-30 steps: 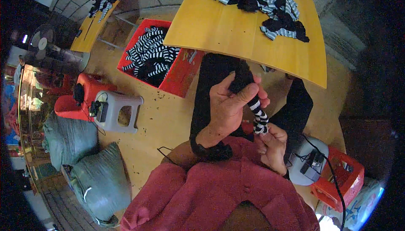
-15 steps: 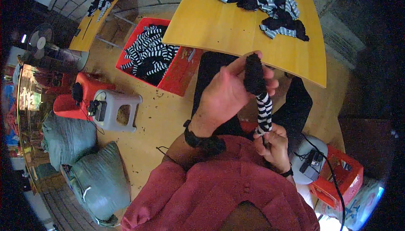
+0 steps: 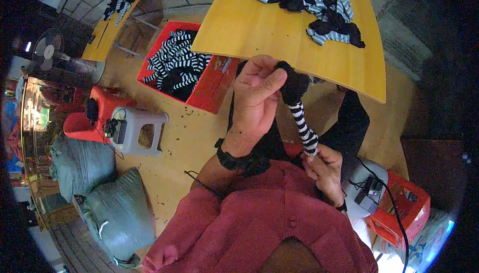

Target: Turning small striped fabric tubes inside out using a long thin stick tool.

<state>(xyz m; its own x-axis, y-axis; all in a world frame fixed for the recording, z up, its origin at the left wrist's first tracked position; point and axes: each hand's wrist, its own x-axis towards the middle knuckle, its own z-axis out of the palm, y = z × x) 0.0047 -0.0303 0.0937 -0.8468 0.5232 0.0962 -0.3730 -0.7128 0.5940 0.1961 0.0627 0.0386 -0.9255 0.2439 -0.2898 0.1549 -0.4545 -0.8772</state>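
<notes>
Stretched between my two hands is a slim knitted piece (image 3: 305, 129), striped black and white, with a dark fuzzy black end; it looks like a sock, though the kind is unclear. My left hand (image 3: 255, 96) pinches the edge of the black end between thumb and fingers, just below the near edge of the yellow table (image 3: 239, 33). Lower down and to the right, my right hand (image 3: 325, 169) grips the striped end, its fingers closed round the tip. The piece slants from upper left to lower right.
More striped and black knit pieces (image 3: 319, 3) lie on the table. A red bin (image 3: 214, 88) full of striped knits stands left of it. Further left are a grey stool (image 3: 132, 133) and stuffed green sacks (image 3: 119, 213). A red crate (image 3: 406, 208) and a cable sit at right.
My left hand has shifted left and turned, from lying behind the black end to pinching its edge. The piece now tilts more to the left. My right hand has barely moved.
</notes>
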